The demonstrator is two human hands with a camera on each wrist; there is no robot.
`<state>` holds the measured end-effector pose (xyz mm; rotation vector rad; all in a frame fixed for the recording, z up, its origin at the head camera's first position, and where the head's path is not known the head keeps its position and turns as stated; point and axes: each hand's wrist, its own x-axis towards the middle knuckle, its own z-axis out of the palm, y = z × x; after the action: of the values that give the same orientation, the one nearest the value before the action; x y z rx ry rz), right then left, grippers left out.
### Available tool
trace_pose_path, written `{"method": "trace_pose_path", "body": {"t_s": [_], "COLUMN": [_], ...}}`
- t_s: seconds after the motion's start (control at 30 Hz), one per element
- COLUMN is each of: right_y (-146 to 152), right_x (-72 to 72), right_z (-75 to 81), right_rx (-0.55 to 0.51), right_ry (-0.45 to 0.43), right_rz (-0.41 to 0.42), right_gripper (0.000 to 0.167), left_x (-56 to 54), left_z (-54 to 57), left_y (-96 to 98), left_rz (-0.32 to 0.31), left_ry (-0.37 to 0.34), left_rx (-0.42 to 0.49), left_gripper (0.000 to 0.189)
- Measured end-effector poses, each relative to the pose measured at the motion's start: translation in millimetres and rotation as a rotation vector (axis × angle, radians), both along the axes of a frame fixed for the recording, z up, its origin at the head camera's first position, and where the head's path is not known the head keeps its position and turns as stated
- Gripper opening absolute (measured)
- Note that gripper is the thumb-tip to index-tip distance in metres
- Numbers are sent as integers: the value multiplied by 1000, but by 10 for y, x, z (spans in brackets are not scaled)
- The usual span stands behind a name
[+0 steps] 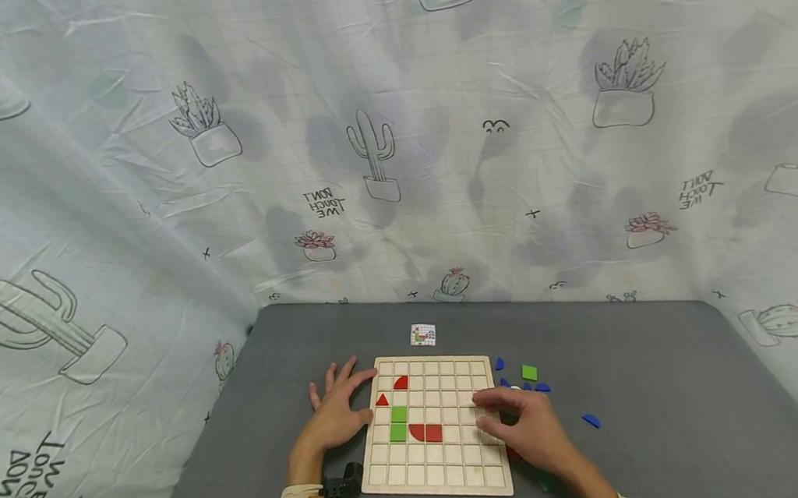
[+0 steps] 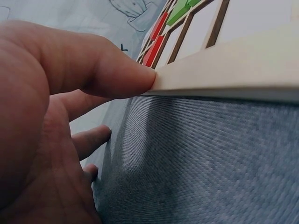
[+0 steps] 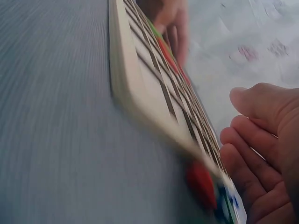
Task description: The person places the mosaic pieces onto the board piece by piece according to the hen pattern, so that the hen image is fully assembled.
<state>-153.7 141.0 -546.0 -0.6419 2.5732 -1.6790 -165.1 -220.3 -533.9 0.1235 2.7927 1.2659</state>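
Observation:
A pale wooden grid board (image 1: 437, 491) lies on the grey table. Seated in its cells are a red triangle (image 1: 382, 400), a red quarter circle (image 1: 401, 382), two green squares (image 1: 399, 423), another red quarter circle (image 1: 417, 433) and a red square (image 1: 434, 433). My left hand (image 1: 338, 414) rests at the board's left side with fingers spread; in the left wrist view the thumb (image 2: 126, 77) presses the board's edge. Over the right edge of the board hovers my right hand (image 1: 529, 426), fingers loosely bent and thumb apart, nothing visible between them.
A small printed pattern card (image 1: 423, 335) lies behind the board. Right of the board are a green square (image 1: 530, 373) and several blue pieces (image 1: 543, 387), one (image 1: 591, 421) farther out. A red piece (image 3: 202, 184) sits by the board's edge. Patterned cloth (image 1: 437, 199) hangs behind the table.

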Motion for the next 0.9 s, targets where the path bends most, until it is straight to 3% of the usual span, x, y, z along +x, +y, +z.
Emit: {"method": "trace_pose_path", "body": {"t_s": [0.17, 0.37, 0.9], "right_y": [290, 537, 665], "right_x": [44, 41, 130], "right_z": [12, -11, -34], "right_rx": [0, 48, 60], "right_ry": [-9, 73, 105], "right_rz": [-81, -137, -136], "right_gripper": [35, 35, 30], "left_x": [1, 5, 3], "left_z": [-4, 8, -3], "left_y": [-2, 0, 9], "left_rz": [-3, -5, -3], "left_ry": [5, 8, 5], "left_rx": [0, -5, -2], "left_gripper": [71, 71, 71]}}
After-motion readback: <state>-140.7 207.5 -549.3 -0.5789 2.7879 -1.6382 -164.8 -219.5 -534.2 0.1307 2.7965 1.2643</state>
